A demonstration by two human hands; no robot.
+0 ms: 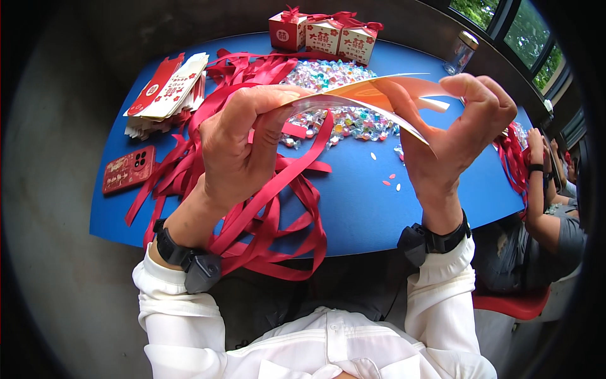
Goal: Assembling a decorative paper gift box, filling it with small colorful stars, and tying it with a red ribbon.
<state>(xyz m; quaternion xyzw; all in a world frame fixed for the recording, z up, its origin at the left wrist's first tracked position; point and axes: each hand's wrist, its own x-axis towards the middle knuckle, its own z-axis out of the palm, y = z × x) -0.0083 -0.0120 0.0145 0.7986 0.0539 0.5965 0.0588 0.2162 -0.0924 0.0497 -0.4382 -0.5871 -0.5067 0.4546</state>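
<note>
A thin card box blank, white outside and orange-lit within, bows in the air above the blue table. Its left end is pinched between the thumb and fingers of my left hand. At the other end, my right hand grips the card, with a finger reaching into its opened fold. Long red ribbons lie tangled below my left hand and trail over the table's near edge. Behind and beneath the card spreads a heap of clear-wrapped colourful candies, partly hidden by it.
Flat red and white box blanks are stacked at left, above a red phone. Ribbon-tied boxes stand at the back, near a lidded clear bottle. Small paper bits dot the blue table. Another person sits at right.
</note>
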